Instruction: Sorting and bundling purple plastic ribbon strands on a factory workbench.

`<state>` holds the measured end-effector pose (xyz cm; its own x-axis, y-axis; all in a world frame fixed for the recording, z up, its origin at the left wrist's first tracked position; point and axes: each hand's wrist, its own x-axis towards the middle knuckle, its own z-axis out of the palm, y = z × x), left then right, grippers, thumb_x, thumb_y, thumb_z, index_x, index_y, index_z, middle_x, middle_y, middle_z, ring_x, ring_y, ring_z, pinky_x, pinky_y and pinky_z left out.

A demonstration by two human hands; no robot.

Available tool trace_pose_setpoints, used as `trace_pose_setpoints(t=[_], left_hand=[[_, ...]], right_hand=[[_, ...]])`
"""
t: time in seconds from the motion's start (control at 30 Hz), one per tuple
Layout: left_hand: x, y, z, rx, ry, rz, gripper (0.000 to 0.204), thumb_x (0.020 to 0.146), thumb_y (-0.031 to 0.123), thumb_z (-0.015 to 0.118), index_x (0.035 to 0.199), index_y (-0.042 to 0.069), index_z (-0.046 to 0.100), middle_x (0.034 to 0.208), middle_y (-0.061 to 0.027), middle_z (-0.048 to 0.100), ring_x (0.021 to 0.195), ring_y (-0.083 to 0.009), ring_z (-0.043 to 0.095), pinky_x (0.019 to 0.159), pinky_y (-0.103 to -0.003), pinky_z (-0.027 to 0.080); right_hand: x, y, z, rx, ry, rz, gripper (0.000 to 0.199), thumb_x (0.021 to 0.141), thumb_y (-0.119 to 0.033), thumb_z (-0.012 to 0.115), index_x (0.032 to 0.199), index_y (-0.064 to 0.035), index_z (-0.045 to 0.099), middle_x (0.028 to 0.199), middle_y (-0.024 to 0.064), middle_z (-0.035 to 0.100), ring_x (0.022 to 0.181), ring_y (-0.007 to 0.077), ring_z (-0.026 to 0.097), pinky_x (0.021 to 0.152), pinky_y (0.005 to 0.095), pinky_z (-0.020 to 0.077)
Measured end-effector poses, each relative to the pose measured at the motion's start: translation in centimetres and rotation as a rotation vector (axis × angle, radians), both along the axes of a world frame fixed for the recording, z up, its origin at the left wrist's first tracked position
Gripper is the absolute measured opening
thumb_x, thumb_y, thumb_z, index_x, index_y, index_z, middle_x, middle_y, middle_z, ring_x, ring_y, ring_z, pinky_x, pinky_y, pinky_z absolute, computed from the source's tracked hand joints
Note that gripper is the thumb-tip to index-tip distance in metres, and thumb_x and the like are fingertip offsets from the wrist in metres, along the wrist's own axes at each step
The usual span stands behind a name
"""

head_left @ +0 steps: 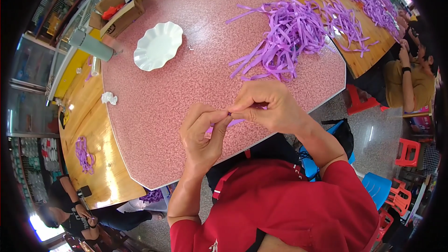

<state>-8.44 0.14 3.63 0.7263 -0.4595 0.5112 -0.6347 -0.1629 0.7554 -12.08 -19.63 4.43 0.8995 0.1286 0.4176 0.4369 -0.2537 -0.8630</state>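
Note:
My left hand and my right hand meet above the near edge of the pink speckled table. Thumbs and forefingers of both pinch a purple ribbon between them; only short bits of it show below and behind the fingers. The exact spot where the fingertips touch is mostly covered. Beyond my right hand lies a large tangled heap of purple ribbons, some ends trailing toward me. A white scalloped plate rests farther off to the left.
An open cardboard box, a grey-green tumbler and crumpled tissue are at the left. More ribbons lie on the wooden table. Two other people work at the sides. Red stools and a blue chair stand right.

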Motion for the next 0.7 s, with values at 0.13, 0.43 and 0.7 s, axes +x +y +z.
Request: trace_pose_setpoints(t=[0.13,0.43,0.7], left_hand=[[0.1,0.2,-1.3,-0.066,0.106,-0.008,0.011,0.082,-0.002,0.074,0.089,0.001,0.067,0.085,-0.0040,0.057,0.075,-0.0111,0.050,0.062,-0.024,0.039],[-0.2,1.0,-2.1,-0.173,0.272,-0.009,0.016,0.085,-0.001,0.072,0.100,0.002,0.068,0.092,-0.0030,0.054,0.081,-0.0100,0.048,0.070,-0.023,0.039],[-0.3,0.8,-2.1,-0.207,0.213,-0.059,0.023,0.082,-0.003,0.074,0.103,0.006,0.067,0.089,-0.0028,0.053,0.074,-0.0095,0.046,0.062,-0.024,0.037]], right_hand=[[0.6,0.5,-1.4,0.322,0.328,0.109,0.010,0.084,0.001,0.073,0.094,-0.0009,0.072,0.088,0.0038,0.068,0.081,0.0093,0.063,0.067,0.0245,0.0488],[-0.8,1.0,-1.3,0.395,0.339,0.097,0.022,0.085,0.001,0.072,0.107,0.0012,0.067,0.098,0.0056,0.066,0.091,0.0114,0.064,0.078,0.0252,0.0522],[-1.2,1.1,-0.6,0.230,0.275,0.063,0.018,0.085,-0.001,0.072,0.102,-0.0005,0.068,0.094,0.0054,0.066,0.085,0.0114,0.063,0.073,0.0260,0.0505]])
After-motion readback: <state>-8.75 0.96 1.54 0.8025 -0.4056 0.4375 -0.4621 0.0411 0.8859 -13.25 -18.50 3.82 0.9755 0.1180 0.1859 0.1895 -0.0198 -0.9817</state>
